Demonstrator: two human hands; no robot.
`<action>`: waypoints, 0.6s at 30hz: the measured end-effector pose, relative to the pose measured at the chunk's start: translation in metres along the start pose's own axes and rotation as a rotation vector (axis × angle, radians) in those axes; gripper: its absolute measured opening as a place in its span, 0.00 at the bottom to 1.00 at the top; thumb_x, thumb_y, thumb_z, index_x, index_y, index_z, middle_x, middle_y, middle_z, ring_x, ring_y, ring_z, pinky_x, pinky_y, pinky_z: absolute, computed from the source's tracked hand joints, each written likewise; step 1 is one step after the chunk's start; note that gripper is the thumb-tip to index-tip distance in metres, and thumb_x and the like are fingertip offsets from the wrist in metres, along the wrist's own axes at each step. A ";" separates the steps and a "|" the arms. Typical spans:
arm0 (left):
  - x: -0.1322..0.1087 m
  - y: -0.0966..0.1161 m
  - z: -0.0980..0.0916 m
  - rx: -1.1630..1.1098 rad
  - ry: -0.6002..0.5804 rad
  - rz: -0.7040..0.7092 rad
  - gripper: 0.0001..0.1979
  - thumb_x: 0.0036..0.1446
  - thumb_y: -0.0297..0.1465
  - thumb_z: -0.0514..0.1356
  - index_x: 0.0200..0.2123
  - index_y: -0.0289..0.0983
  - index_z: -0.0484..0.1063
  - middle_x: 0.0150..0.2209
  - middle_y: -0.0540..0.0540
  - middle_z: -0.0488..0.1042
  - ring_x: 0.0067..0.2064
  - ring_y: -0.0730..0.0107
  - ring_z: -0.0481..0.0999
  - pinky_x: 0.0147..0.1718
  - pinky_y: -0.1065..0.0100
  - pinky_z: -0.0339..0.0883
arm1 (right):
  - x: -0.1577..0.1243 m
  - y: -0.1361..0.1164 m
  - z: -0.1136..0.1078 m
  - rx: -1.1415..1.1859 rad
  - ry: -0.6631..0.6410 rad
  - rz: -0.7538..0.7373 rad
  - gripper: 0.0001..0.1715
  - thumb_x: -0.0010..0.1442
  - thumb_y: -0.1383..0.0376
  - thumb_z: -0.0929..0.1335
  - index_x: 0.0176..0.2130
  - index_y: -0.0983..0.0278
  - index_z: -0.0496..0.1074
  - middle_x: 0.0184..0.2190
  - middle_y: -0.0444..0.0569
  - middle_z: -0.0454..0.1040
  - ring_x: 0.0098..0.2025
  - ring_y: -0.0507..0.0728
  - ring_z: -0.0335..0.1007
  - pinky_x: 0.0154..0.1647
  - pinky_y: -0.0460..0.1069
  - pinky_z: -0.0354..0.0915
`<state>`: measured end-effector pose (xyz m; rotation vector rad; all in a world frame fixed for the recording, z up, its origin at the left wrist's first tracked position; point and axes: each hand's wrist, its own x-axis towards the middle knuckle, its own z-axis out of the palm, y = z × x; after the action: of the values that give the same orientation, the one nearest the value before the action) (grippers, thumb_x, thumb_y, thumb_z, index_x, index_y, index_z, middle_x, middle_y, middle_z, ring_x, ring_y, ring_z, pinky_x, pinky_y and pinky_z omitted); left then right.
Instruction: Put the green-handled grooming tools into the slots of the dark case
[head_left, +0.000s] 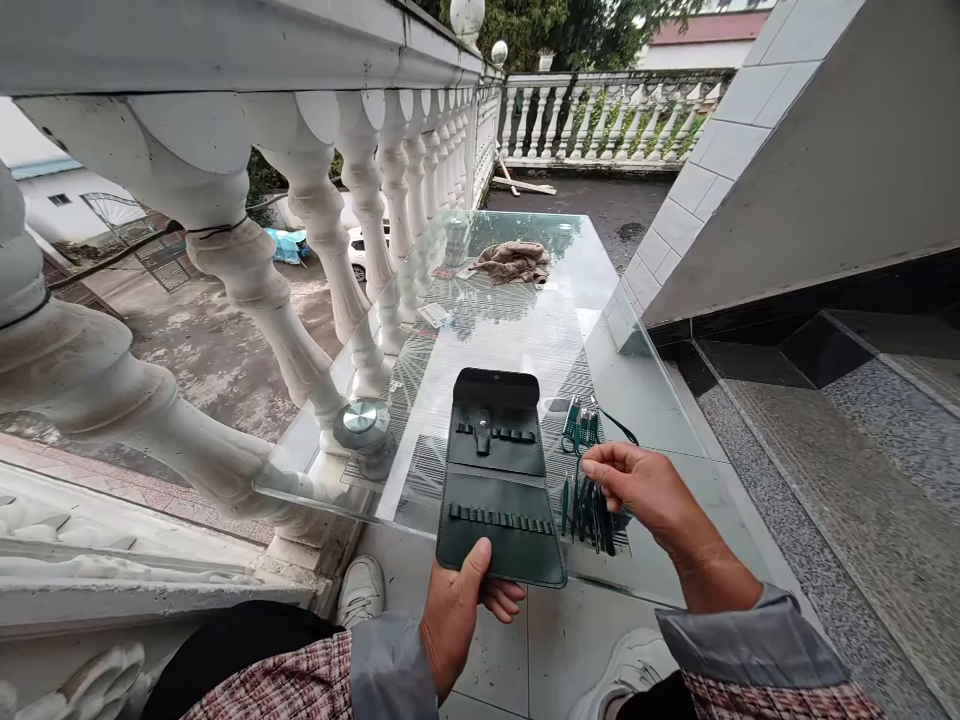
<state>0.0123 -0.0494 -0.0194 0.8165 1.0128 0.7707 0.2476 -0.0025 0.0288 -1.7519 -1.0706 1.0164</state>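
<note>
A dark green case [499,490] lies unfolded at the near edge of the glass table, showing rows of loops and a small strap with a snap. My left hand [461,610] grips its bottom edge, thumb on top and fingers beneath. Right of the case, a group of green and black manicure tools [592,515] rests on the glass, with scissors and clippers at its far end. My right hand [637,490] hovers over these tools with thumb and fingertips pinched together; whatever is between them, if anything, is too small to make out.
On the glass table [675,420] are a round metal-topped object [365,425] at left, a crumpled brown cloth [512,262] toward the back and a small card [433,315]. White balusters line the left; stone steps [847,420] rise at right.
</note>
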 end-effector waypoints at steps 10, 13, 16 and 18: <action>0.003 -0.002 -0.005 0.024 0.069 0.011 0.25 0.51 0.52 0.57 0.29 0.34 0.74 0.22 0.42 0.74 0.22 0.63 0.71 0.24 0.64 0.66 | 0.006 0.005 0.011 -0.350 0.051 -0.046 0.09 0.44 0.58 0.67 0.24 0.61 0.72 0.22 0.44 0.72 0.24 0.53 0.66 0.23 0.47 0.60; -0.001 -0.002 -0.004 0.034 0.026 0.032 0.27 0.51 0.53 0.56 0.27 0.33 0.74 0.21 0.42 0.73 0.23 0.66 0.70 0.24 0.66 0.65 | 0.006 0.004 0.009 -0.495 0.067 -0.090 0.09 0.46 0.59 0.66 0.24 0.60 0.73 0.24 0.44 0.75 0.28 0.55 0.68 0.28 0.48 0.60; -0.006 0.001 0.000 0.097 -0.030 0.034 0.27 0.48 0.53 0.58 0.24 0.31 0.73 0.20 0.44 0.71 0.22 0.69 0.70 0.24 0.69 0.65 | 0.005 0.005 0.005 -0.528 0.079 -0.097 0.10 0.48 0.58 0.65 0.27 0.59 0.74 0.28 0.45 0.76 0.31 0.56 0.69 0.31 0.49 0.60; -0.008 0.003 0.003 0.130 -0.037 0.018 0.26 0.47 0.52 0.59 0.23 0.31 0.72 0.20 0.45 0.71 0.22 0.71 0.69 0.24 0.70 0.65 | 0.004 0.005 0.001 -0.516 0.109 -0.103 0.12 0.48 0.56 0.65 0.28 0.59 0.74 0.30 0.45 0.76 0.33 0.57 0.70 0.33 0.50 0.61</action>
<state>0.0118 -0.0552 -0.0125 0.9493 1.0316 0.7081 0.2492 -0.0002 0.0230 -2.1001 -1.4242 0.6012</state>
